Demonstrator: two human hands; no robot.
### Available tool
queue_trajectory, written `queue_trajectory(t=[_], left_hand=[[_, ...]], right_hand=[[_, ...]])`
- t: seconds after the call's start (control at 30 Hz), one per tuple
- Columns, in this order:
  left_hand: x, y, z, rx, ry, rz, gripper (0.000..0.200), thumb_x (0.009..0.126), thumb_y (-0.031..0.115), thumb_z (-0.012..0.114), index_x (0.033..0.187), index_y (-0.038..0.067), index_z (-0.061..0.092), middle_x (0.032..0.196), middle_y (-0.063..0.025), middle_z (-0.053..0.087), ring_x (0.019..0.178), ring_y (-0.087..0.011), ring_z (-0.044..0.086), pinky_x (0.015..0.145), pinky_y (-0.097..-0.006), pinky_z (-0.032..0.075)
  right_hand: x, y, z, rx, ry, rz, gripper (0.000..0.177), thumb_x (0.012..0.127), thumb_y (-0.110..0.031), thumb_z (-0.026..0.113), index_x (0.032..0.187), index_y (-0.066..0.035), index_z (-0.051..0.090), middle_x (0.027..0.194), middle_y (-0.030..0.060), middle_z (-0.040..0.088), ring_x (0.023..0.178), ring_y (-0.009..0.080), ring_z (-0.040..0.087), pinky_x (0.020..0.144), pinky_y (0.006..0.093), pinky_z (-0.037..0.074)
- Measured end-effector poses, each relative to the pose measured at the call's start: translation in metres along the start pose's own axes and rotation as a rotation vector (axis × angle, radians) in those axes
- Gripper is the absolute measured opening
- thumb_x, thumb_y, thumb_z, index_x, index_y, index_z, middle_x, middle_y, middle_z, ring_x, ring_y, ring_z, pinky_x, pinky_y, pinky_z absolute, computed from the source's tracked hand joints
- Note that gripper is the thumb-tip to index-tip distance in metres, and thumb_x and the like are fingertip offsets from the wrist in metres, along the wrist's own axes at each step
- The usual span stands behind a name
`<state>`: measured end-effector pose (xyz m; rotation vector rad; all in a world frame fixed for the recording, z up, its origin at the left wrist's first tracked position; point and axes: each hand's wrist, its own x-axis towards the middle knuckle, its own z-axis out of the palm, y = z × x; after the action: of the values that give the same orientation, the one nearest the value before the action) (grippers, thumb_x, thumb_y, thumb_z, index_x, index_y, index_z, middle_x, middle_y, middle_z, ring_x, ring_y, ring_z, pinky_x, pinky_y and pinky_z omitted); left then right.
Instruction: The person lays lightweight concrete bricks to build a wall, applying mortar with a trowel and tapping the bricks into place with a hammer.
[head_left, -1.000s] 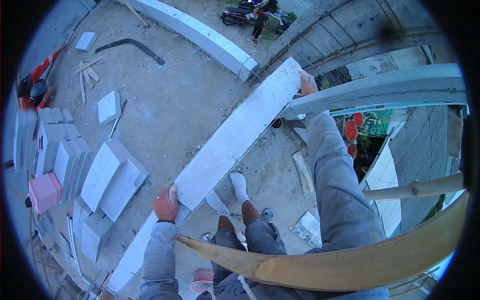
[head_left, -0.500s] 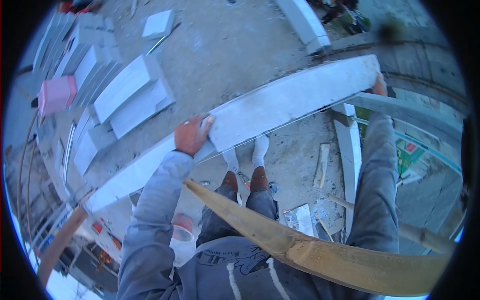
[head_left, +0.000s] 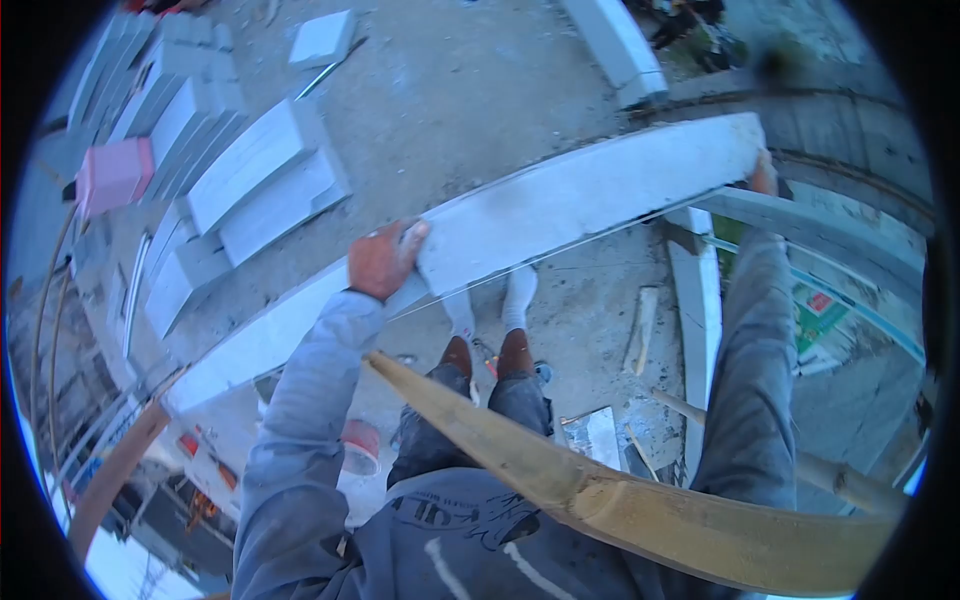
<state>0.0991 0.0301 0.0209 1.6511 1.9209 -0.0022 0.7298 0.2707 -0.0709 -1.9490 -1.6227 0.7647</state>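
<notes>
A long white building block (head_left: 590, 200) lies across the view in front of me, at the end of a row of pale blocks (head_left: 265, 335) that runs to the lower left. My left hand (head_left: 385, 260) grips the block's left end, its thumb on the face near the joint. At the far right end, my right hand (head_left: 764, 175) is wrapped around the block's edge, and most of its fingers are hidden. Along the lower edge of the block runs a thin taut string (head_left: 560, 258).
A bamboo pole (head_left: 620, 505) crosses close in front of my chest. Stacked white blocks (head_left: 250, 185) and a pink container (head_left: 115, 177) stand at left. A red-rimmed bucket (head_left: 360, 447) is beside my legs. Below right are a block scrap (head_left: 597, 438) and a concrete beam (head_left: 820, 218).
Both hands stay on the block's ends, and the block looks nearly still. The left thumb sits slightly higher. The camera view has shifted a little.
</notes>
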Motion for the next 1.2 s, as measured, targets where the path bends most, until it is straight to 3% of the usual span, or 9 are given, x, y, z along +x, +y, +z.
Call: queue_trajectory(t=[0.3,0.4,0.5,0.7,0.8,1.03,1.1,1.17,1.2], left_hand=[[-0.001,0.005,-0.002,-0.003,0.08,0.099,0.049,0.091,0.051,0.036,0.101,0.011,0.063,0.089,-0.0153,0.065,0.083,-0.0324,0.062,0.073,-0.0401,0.047],[-0.002,0.007,-0.004,-0.029,0.07,0.076,0.048,0.091,0.049,0.036,0.1,0.01,0.063,0.09,-0.0147,0.065,0.084,-0.0323,0.062,0.074,-0.0395,0.047],[-0.002,0.009,-0.004,-0.031,0.081,0.072,0.048,0.091,0.048,0.037,0.1,0.009,0.063,0.091,-0.0147,0.065,0.086,-0.0322,0.061,0.074,-0.0391,0.047],[-0.001,0.003,-0.001,-0.023,0.093,0.077,0.051,0.091,0.051,0.036,0.101,0.009,0.063,0.091,-0.0154,0.065,0.086,-0.0319,0.061,0.075,-0.0391,0.047],[-0.004,0.009,-0.005,-0.011,0.065,0.054,0.052,0.09,0.053,0.036,0.101,0.01,0.064,0.089,-0.0156,0.065,0.084,-0.0326,0.062,0.074,-0.0396,0.047],[-0.005,0.001,-0.001,0.006,0.104,0.097,0.053,0.088,0.056,0.037,0.102,0.012,0.063,0.086,-0.0169,0.065,0.08,-0.0343,0.062,0.07,-0.0422,0.047],[-0.003,0.001,0.0,0.003,0.073,0.085,0.055,0.088,0.058,0.036,0.103,0.013,0.063,0.087,-0.0174,0.065,0.08,-0.0354,0.062,0.07,-0.0434,0.046],[-0.002,0.0,0.001,0.037,0.063,0.134,0.058,0.088,0.06,0.033,0.104,0.013,0.062,0.087,-0.018,0.064,0.079,-0.0364,0.062,0.07,-0.045,0.046],[-0.002,-0.002,0.003,0.046,0.06,0.13,0.058,0.088,0.06,0.032,0.105,0.013,0.062,0.088,-0.018,0.064,0.08,-0.0368,0.061,0.07,-0.0455,0.046]], right_hand=[[-0.043,-0.079,0.014,0.357,0.222,0.045,0.047,0.093,-0.038,0.042,0.103,0.005,0.059,0.096,0.0186,0.062,0.086,0.0213,0.058,0.076,0.037,0.046],[0.053,0.142,0.037,0.574,0.016,0.272,0.052,0.092,-0.041,0.044,0.109,0.007,0.055,0.102,0.0195,0.059,0.091,0.0237,0.057,0.079,0.0369,0.046],[-0.042,-0.081,0.014,0.199,0.299,0.174,0.056,0.092,-0.044,0.045,0.116,0.007,0.049,0.109,0.0195,0.056,0.094,0.025,0.057,0.081,0.0363,0.046],[-0.042,-0.084,0.017,0.357,0.283,0.29,0.057,0.092,-0.045,0.043,0.122,0.004,0.044,0.113,0.0209,0.053,0.099,0.0271,0.056,0.083,0.0371,0.047],[0.047,0.109,0.029,0.405,-0.138,0.406,0.06,0.091,-0.049,0.041,0.12,0.003,0.046,0.116,0.0232,0.052,0.105,0.032,0.053,0.089,0.0393,0.044],[-0.017,0.025,0.028,0.101,0.191,0.389,0.067,0.087,-0.056,0.043,0.117,0.003,0.05,0.118,0.0276,0.052,0.113,0.0351,0.049,0.098,0.039,0.035],[-0.053,0.032,0.04,0.255,0.314,0.125,0.066,0.083,-0.057,0.048,0.112,0.002,0.053,0.113,0.0278,0.055,0.11,0.0364,0.051,0.095,0.04,0.037],[-0.139,-0.048,0.032,0.373,0.327,0.546,0.058,0.082,-0.054,0.051,0.107,-0.002,0.053,0.106,0.0244,0.059,0.099,0.0373,0.055,0.087,0.0411,0.043],[-0.178,-0.034,0.062,0.116,0.494,0.512,0.042,0.084,-0.039,0.054,0.099,0.001,0.053,0.082,0.0114,0.056,0.067,0.0215,0.056,0.061,0.0353,0.047]])
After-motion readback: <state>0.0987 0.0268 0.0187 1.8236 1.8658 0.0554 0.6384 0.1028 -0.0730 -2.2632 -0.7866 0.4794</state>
